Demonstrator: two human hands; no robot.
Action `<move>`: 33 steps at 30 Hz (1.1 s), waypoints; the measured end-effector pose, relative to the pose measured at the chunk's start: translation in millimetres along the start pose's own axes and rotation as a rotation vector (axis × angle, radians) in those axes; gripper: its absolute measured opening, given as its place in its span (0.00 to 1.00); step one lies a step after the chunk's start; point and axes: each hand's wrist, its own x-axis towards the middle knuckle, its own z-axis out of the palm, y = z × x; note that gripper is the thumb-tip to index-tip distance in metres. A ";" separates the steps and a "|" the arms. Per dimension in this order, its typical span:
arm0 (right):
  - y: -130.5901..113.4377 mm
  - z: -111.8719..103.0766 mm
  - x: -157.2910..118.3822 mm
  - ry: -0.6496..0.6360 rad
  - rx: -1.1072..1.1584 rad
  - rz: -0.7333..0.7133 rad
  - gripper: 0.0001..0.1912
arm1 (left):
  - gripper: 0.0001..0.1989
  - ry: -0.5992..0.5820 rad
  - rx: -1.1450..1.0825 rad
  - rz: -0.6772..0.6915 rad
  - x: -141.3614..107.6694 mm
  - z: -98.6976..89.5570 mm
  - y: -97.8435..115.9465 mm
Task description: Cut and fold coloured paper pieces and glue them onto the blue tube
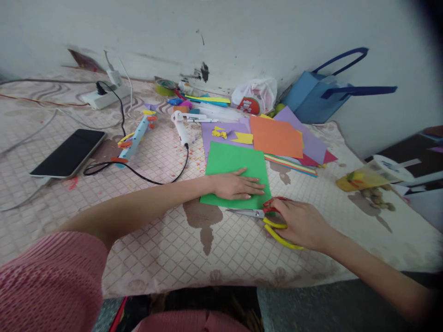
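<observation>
A green sheet (224, 159), paper or thin foam, lies on the patterned tablecloth in front of me. My left hand (238, 184) rests flat on its lower half, fingers stretched toward the right edge. At the sheet's lower right corner, my right hand (301, 223) is closed on a pair of scissors (258, 213) with red and yellow handles. The blades point left along the sheet's near edge and look closed or nearly so. Whether they touch the sheet I cannot tell.
Behind lie orange (277, 137) and purple sheets and a white glue gun (180, 129). Left are a light-blue craft strip (134, 138), a tablet (69, 153) and a power strip (107, 96). A drink cup (370, 174) and blue bag (308, 97) stand right.
</observation>
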 end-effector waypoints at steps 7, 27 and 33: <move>-6.3 -0.9 8.8 -0.044 0.004 0.033 0.16 | 0.25 0.019 -0.014 0.012 0.0 -0.8 0.9; -10.5 1.4 15.5 -0.010 -0.027 0.012 0.16 | 0.25 0.031 0.003 0.004 -0.3 0.4 0.5; -9.2 1.2 14.8 -0.041 -0.072 0.004 0.17 | 0.25 0.032 0.021 0.031 0.1 1.6 -1.5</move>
